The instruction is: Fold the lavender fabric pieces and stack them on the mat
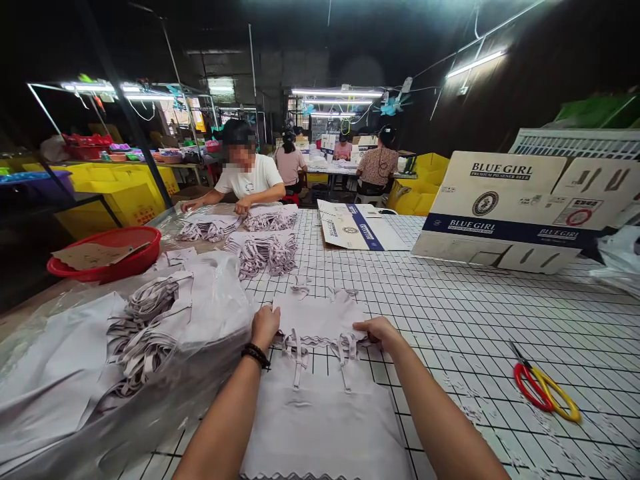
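My left hand [264, 325] is closed in a pinch on the left edge of a pale lilac garment piece [320, 313] lying flat on the gridded table [450, 320]. My right hand [380, 331] pinches the right edge of the same piece, by its scalloped hem. A second lilac garment with thin straps [320, 413] lies just in front, between my forearms. A black bracelet circles my left wrist.
A clear plastic bag of lilac garments [150, 333] lies at my left. Stacks of the same pieces [265, 250] sit farther up the table. Red and yellow scissors [543, 388] rest at right. Blue Girl cartons [510, 210] stand behind. A red basin [107, 252] is at left; a person in white works opposite.
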Motion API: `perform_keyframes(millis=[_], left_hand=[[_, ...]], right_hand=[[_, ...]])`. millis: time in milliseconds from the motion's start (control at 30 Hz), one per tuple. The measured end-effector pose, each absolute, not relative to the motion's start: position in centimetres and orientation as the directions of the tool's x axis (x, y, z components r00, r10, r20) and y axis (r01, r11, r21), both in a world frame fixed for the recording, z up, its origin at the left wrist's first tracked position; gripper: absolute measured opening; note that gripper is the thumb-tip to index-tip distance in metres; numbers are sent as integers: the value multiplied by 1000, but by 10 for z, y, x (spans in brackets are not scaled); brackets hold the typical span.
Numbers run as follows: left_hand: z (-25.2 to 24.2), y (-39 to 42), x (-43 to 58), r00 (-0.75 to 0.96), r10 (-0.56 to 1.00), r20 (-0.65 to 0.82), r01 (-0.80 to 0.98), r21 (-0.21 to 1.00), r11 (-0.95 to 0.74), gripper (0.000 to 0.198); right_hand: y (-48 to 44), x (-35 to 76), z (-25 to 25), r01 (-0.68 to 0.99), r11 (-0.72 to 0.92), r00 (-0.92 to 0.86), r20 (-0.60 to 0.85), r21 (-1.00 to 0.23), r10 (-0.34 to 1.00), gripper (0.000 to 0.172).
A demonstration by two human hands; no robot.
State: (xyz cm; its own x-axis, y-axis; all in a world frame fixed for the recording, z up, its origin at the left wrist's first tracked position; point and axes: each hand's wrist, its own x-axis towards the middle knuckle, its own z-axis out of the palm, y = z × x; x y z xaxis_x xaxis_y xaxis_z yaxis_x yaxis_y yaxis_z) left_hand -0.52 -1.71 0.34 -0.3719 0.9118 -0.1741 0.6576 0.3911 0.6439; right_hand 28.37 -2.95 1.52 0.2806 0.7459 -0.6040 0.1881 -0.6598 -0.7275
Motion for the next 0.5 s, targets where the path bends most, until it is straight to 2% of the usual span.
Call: perform_keyframes(millis=[133, 300, 400, 500], left_hand=[[14, -8, -5, -427, 889, -166, 506, 771, 387, 19], [34, 9, 4, -467, 845, -260, 142, 921, 362, 25], [44, 7, 9, -442, 836, -325, -66, 941, 331, 26], [53, -16, 9, -390, 849, -357, -175, 934, 312, 23]], right_hand=[[-20, 286, 21, 59, -630, 259, -598, -774, 758, 15], [-3, 286, 49, -104, -540, 230, -548, -835, 804, 9], [-5, 285, 70, -152, -495, 193, -517, -855, 834, 7], [-26, 286, 89, -135, -478, 159, -495, -868, 854, 11]])
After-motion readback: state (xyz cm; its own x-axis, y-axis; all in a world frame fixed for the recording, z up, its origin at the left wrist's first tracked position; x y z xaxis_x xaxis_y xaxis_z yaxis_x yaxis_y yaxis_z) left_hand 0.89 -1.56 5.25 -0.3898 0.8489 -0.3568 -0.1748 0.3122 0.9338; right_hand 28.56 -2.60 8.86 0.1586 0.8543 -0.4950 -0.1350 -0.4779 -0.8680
